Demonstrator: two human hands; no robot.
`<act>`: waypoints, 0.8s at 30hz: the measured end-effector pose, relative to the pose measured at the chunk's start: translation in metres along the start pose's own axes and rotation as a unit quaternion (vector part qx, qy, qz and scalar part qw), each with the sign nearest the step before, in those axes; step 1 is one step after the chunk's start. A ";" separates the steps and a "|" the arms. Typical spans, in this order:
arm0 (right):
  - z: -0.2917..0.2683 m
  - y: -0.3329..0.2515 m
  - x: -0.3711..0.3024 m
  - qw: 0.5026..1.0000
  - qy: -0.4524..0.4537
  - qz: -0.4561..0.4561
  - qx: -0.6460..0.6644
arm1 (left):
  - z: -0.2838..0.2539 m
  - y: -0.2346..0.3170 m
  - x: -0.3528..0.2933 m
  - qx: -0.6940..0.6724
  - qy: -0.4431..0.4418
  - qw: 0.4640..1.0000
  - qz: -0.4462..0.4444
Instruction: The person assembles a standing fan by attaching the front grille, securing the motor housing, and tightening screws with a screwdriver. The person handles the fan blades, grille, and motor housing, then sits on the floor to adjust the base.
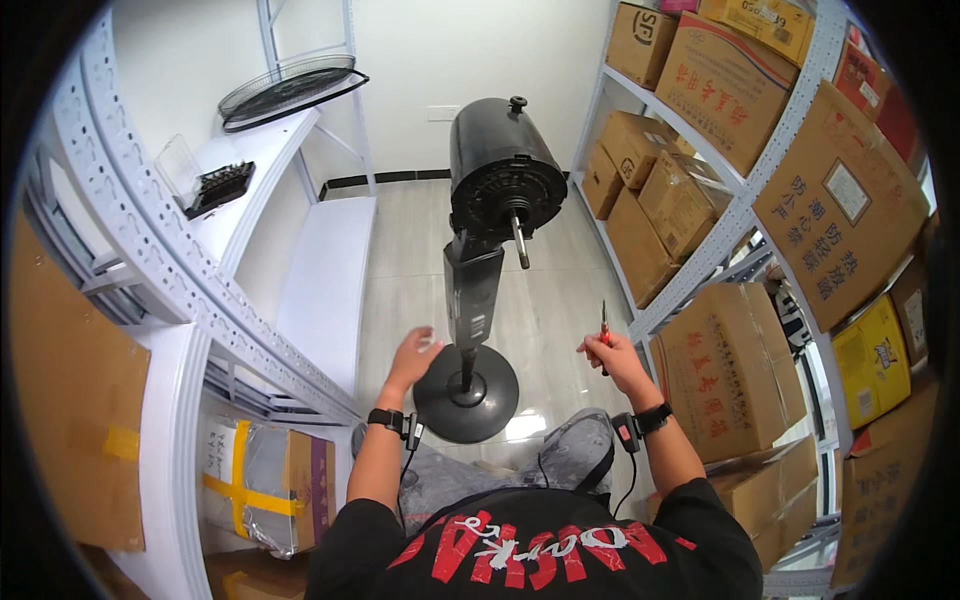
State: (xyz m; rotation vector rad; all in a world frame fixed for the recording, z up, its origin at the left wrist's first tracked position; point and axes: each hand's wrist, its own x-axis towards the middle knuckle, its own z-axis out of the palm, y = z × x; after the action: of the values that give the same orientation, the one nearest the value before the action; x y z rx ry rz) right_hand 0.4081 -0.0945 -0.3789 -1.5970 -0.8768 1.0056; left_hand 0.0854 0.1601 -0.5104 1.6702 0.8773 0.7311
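A black pedestal fan without its blades or grille stands in front of me. Its motor housing (507, 150) is at the top, with a bare metal shaft (520, 242) pointing toward me. Below it, the control column (474, 290) runs down to a round black base (467, 400) on the floor. My left hand (412, 360) is beside the lower column, holding nothing, its fingers apart and slightly blurred. To the right of the column, my right hand (612, 358) is closed round a red-and-black screwdriver (605, 335) with its tip up.
On the left shelf (270, 150) lie a black wire fan grille (290, 92) and an opened case of small tool bits (220, 188). Cardboard boxes (725, 370) fill the right-hand rack. A box with yellow tape (255, 485) is at the lower left.
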 end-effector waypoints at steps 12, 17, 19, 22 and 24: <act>0.056 -0.069 0.049 0.989 -0.001 -0.130 0.067 | -0.013 0.194 0.064 0.149 0.114 0.945 0.269; 0.060 -0.093 0.051 0.993 0.015 -0.111 0.025 | 0.006 0.203 0.083 0.049 0.002 0.988 0.148; 0.063 -0.090 0.068 0.991 0.020 -0.126 0.038 | 0.006 0.210 0.083 0.068 -0.013 0.987 0.146; 0.068 -0.084 0.100 0.984 0.014 -0.163 0.064 | 0.006 0.215 0.085 0.087 -0.025 0.986 0.141; 0.079 -0.091 0.106 0.981 0.003 -0.176 0.079 | -0.001 0.218 0.084 0.079 -0.040 0.989 0.115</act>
State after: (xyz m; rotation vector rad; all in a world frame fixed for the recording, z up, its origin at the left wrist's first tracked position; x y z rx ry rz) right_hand 0.3708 0.0505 -0.3207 -1.2570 -1.0074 0.7953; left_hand 0.1710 0.1946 -0.2955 1.9503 0.7076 0.7601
